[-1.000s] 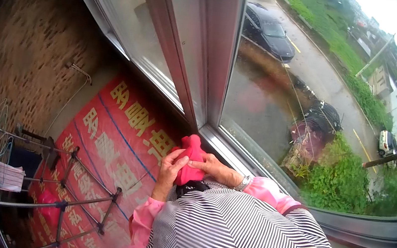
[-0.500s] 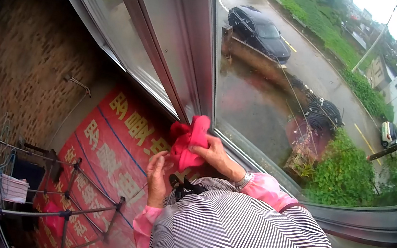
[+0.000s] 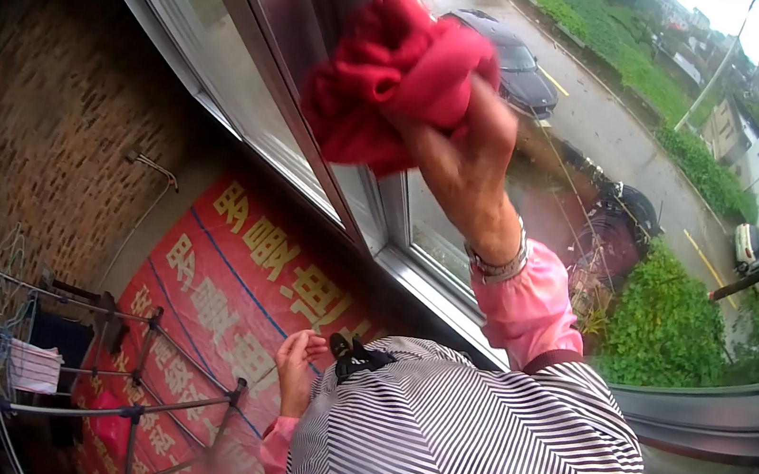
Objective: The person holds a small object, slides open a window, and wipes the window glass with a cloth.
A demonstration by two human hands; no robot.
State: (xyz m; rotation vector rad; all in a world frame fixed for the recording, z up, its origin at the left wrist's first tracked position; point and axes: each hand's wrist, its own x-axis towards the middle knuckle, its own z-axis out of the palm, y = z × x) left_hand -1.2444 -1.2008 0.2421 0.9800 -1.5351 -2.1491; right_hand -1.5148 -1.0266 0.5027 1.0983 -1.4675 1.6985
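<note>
A crumpled red cloth (image 3: 385, 84) is bunched in my right hand (image 3: 474, 173), which is raised in front of the window. My right hand is closed around its lower right side, and the bundle hides some of the fingers. Behind the cloth lie the metal window frame (image 3: 383, 213) and part of the glass; whether the cloth touches them I cannot tell. Low by my body, my left hand (image 3: 294, 365) holds nothing, its fingers loosely bent and apart. Just right of it, black shoe tips (image 3: 354, 354) show past my striped apron (image 3: 469, 431).
A red sheet with yellow characters (image 3: 230, 313) covers the floor. To the left stands a tubular rack (image 3: 136, 411) with hangers and a cloth on it, near a brick-patterned wall (image 3: 49, 126). A road with a dark car (image 3: 517, 63) lies outside the glass.
My right hand has lifted the red cloth up and away from my body, to the window. My left hand has moved slightly lower, apart from the cloth.
</note>
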